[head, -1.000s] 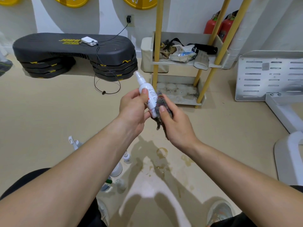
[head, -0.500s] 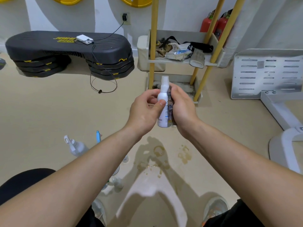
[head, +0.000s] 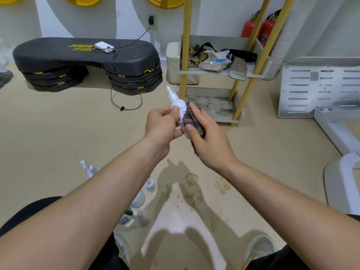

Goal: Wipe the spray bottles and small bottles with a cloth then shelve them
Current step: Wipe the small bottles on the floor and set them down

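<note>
Starting at the bottom edge of the frame, two pale shoes (head: 260, 248) showed between dark-clad knees, and two bare forearms reached up toward the centre. On the beige floor (head: 58, 133) at lower left, partly hidden behind the left forearm, stood a cluster of bottles (head: 143, 216): a clear trigger sprayer (head: 88, 169) and at least four smaller clear or white ones, one with a green cap; an exact count could not be made. Yellowish stains (head: 194, 184) marked the floor just right of them. At centre frame the left hand (head: 161, 127) gripped a small white spray bottle (head: 178, 106), thumb on its label, nozzle tilted toward the upper left. The right hand (head: 210, 141) was closed on a dark, mottled cloth (head: 191, 121), pressing it against the bottle's right side. Just beyond the hands stood a shelf unit (head: 224, 75) with three yellow poles; its lowest tray (head: 216, 108) was stained and bare, while the tier above held crumpled rags, a torn packet, a grey sleeve-like item and a black bundle. Left of it, upper left of the frame, sat a black step platform (head: 78, 57) on stacked risers, with a white device (head: 104, 47) cabled to a wall plug. Two red extinguishers (head: 251, 26) stood behind the shelf, and a perforated grey panel (head: 319, 86) filled the right.
</note>
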